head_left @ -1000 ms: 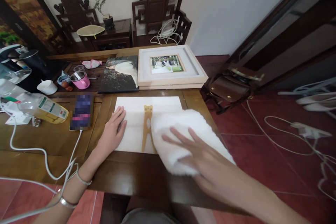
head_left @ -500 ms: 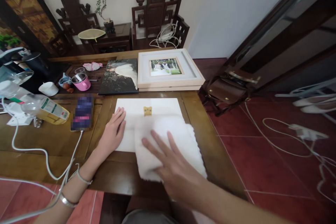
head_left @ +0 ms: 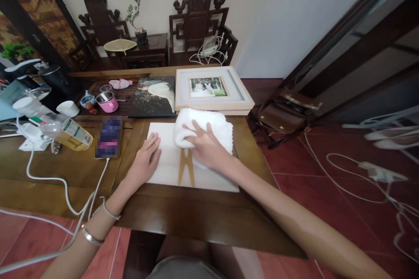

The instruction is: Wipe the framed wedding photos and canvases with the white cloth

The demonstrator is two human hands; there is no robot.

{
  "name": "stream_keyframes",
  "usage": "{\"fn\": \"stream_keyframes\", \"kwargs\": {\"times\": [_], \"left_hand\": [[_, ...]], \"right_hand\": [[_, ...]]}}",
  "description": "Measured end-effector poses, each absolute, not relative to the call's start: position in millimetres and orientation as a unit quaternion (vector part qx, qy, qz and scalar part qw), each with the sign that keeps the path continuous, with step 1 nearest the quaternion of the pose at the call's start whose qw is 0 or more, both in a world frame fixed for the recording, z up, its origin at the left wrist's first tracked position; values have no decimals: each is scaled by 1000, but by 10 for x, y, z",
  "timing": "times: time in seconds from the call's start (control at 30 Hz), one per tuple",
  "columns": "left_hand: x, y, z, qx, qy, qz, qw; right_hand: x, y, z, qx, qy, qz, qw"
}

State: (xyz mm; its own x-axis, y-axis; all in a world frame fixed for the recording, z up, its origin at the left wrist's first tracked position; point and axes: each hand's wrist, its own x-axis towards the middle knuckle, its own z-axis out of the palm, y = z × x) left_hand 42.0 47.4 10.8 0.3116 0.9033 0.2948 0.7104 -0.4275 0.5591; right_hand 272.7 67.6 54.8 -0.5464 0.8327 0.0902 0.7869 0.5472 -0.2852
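A white flat panel (head_left: 160, 176), like the back of a picture frame, lies on the wooden table. A tan A-shaped stand leg (head_left: 181, 170) is on it, its top end hidden. My left hand (head_left: 146, 159) rests flat at the panel's left edge, fingers stretched out. My right hand (head_left: 206, 144) is on a folded white towel (head_left: 221, 124), fingers partly spread over it and pressing it onto the far right part of the panel. The towel overhangs the panel's far edge and reaches the stacked frames.
Behind the panel are a framed wedding photo (head_left: 214, 69) and a dark photo board (head_left: 140, 102). At left stand a pink cup (head_left: 109, 104), a phone (head_left: 109, 137), a bottle (head_left: 72, 133) and white cables (head_left: 63, 181). A brown bag (head_left: 278, 117) is beyond the table's right edge.
My right hand has slid the towel away from me to the panel's far side, folding it smaller and uncovering the stand leg's lower part. My left hand stays on the panel's left edge.
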Motion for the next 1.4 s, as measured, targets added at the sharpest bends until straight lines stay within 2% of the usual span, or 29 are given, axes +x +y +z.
{"fn": "stream_keyframes", "kwargs": {"times": [0.13,0.33,0.47,0.57,0.7,0.87,1.07,1.17,1.27,1.4], "left_hand": [[415,466,108,783,513,305,173],[409,457,105,786,507,305,178],[410,456,53,784,502,320,178],[417,451,26,779,501,328,184],[421,445,31,777,502,330,189],[401,451,65,777,505,316,202],[386,461,62,780,501,310,209],[397,462,50,777,502,319,205],[409,463,51,774,503,323,208],[419,458,89,768,500,337,216]], "right_hand": [[2487,281,509,-434,-893,84,88],[2604,-390,518,-325,-931,142,85],[2915,-103,548,-291,-930,189,120],[2977,336,549,-343,-912,178,137],[2670,672,523,-431,-887,132,105],[2239,233,486,-412,-902,99,88],[2555,-360,524,-325,-920,183,119],[2864,-218,522,-334,-907,208,146],[3005,110,500,-387,-888,182,170],[2779,490,502,-457,-864,148,148]]}}
